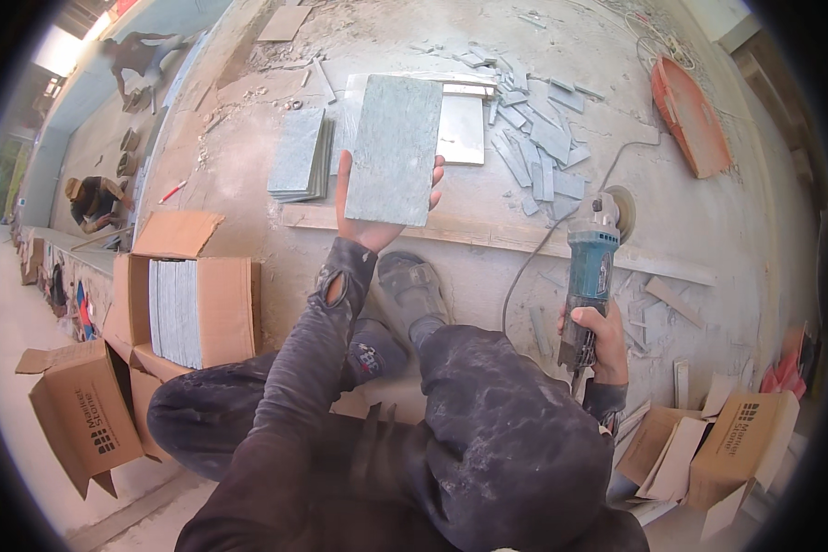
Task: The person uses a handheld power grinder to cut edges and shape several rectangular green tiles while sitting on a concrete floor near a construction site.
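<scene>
A rectangular grey-green stone tile (pixel 395 150) rests in my left hand (pixel 368 230), gripped from beneath with the thumb along one long edge and fingertips at the other. My right hand (pixel 605 339) is wrapped round the body of a teal and black angle grinder (pixel 589 267). Its disc (pixel 624 213) points away from me, apart from the tile. Whether the disc spins I cannot tell. Just left of the held tile lies a stack of similar tiles (pixel 299 152). Behind it on the floor is a white tile (pixel 461 129), partly hidden.
Broken stone offcuts (pixel 543 147) litter the floor at the far right. A wooden plank (pixel 497 235) lies across in front of my feet. The grinder's cord (pixel 524 270) curves over it. An opened carton of tiles (pixel 225 313) stands left. A red-orange tray (pixel 693 118) is at far right.
</scene>
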Demonstrator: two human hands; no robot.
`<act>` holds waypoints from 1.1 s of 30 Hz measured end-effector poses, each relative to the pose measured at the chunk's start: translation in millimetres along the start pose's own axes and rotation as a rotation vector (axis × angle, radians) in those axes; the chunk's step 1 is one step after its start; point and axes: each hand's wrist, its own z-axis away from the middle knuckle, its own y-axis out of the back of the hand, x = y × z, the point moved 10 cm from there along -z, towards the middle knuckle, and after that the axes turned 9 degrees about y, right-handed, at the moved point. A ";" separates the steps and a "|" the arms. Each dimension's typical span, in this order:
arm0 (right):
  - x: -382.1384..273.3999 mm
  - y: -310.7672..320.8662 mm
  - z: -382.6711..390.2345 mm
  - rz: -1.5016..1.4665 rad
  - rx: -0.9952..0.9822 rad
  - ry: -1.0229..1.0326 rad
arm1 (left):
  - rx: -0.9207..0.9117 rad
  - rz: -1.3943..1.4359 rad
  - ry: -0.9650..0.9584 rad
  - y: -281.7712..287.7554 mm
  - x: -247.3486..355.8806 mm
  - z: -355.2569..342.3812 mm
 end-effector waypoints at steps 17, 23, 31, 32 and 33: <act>15.9 -7.5 -6.7 -0.008 0.031 -0.012 | 0.095 -0.039 0.132 66.2 -48.9 21.2; 11.0 -7.9 -3.3 -0.019 0.043 -0.012 | 0.675 -0.364 0.060 127.2 -30.8 50.4; 15.1 -3.6 3.5 -0.056 0.053 -0.044 | 0.879 -1.041 -0.257 78.5 27.9 56.7; 17.7 -2.5 2.5 -0.039 0.029 -0.054 | 0.872 -1.032 -0.284 74.1 30.4 56.7; 20.0 -0.4 -0.3 -0.023 0.006 -0.065 | 0.866 -1.023 -0.310 69.8 34.4 55.6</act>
